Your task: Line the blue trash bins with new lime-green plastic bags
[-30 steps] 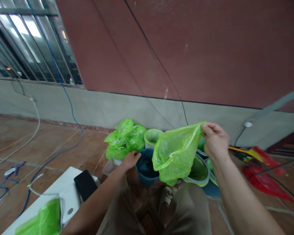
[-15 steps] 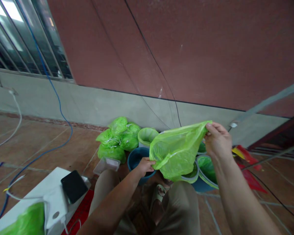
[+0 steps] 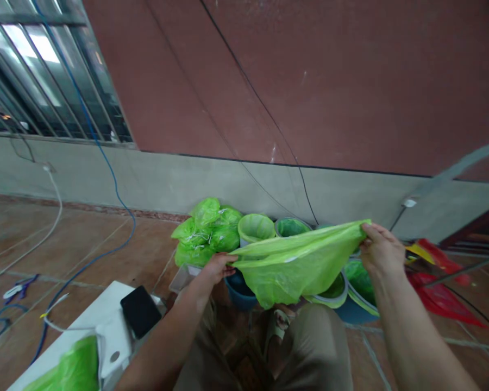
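A thin green plastic bag (image 3: 297,266) is stretched wide between both my hands, above my knees. My left hand (image 3: 218,267) pinches its left edge, fingers closed on the film. My right hand (image 3: 381,251) grips the bag's right edge, fingers folded over the rim. Beneath the bag stand several small buckets: a blue one (image 3: 238,290) close to my left hand, and others lined with green bags (image 3: 256,228) behind and to the right. A heap of tied green bags (image 3: 206,231) lies on the tiled floor to the left of them.
A white box (image 3: 101,326) at lower left carries a black phone (image 3: 140,310) and more green film (image 3: 71,369). Blue and white cables (image 3: 106,163) trail over the floor at left. Red and yellow plastic tools (image 3: 440,282) lie at right. The wall stands close behind the buckets.
My left hand rose from the blue bucket and took the bag's left edge. Both hands then moved apart, pulling the hanging bag out flat and wide.
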The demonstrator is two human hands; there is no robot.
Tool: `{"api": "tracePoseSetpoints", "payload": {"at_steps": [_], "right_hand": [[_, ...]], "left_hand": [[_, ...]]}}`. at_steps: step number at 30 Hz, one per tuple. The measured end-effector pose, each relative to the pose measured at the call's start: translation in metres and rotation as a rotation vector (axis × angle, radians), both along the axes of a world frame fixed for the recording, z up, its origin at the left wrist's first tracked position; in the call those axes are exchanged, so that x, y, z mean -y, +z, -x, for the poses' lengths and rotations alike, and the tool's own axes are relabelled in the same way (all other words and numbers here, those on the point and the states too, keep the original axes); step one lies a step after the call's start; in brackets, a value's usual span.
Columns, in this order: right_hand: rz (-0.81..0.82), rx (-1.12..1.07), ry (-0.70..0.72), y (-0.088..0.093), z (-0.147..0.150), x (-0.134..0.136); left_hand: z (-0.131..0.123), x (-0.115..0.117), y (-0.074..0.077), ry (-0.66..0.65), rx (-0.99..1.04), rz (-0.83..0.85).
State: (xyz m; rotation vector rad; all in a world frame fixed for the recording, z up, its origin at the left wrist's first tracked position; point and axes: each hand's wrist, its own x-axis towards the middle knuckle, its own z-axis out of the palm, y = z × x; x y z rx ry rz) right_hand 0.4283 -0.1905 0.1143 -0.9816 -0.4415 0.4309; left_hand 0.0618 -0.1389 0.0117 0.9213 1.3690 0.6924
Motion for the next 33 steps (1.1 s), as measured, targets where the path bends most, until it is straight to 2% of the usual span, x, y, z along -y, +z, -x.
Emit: {"api": "tracePoseSetpoints", "payload": {"at_steps": [5,8,12,17,21,26,28,30,33], "right_hand": [[0.053,-0.121,-0.052,-0.009,-0.012,-0.001],[0.073,-0.157,-0.071,-0.013,-0.014,-0.004],[0.096,-0.185,-0.081,-0.019,-0.013,-0.008],[0.131,-0.161,-0.064,-0.026,-0.015,-0.010],[0.123,-0.128,-0.036,-0.027,-0.015,-0.006],[0.062,-0.089,0.085,-0.023,-0.006,0.004],[0.027,-0.058,0.128,-0.019,0.000,0.007],[0.009,-0.010,0.107,-0.017,0.004,0.008],[0.042,0.023,0.025,-0.017,0.004,0.007]], "left_hand": [[0.029,0.022,0.013,-0.120,0.560,0.108],[0.039,0.029,0.020,-0.134,0.656,0.144],[0.041,0.033,0.028,-0.157,0.655,0.104],[0.037,0.034,0.030,-0.092,0.520,0.011],[0.031,0.031,0.027,0.023,0.282,-0.068],[0.028,0.021,0.022,0.027,-0.353,-0.352],[0.029,0.017,0.021,0.054,-0.536,-0.423],[0.030,0.013,0.020,0.071,-0.575,-0.408],[0.035,0.008,0.022,0.022,-0.457,-0.244]]}}
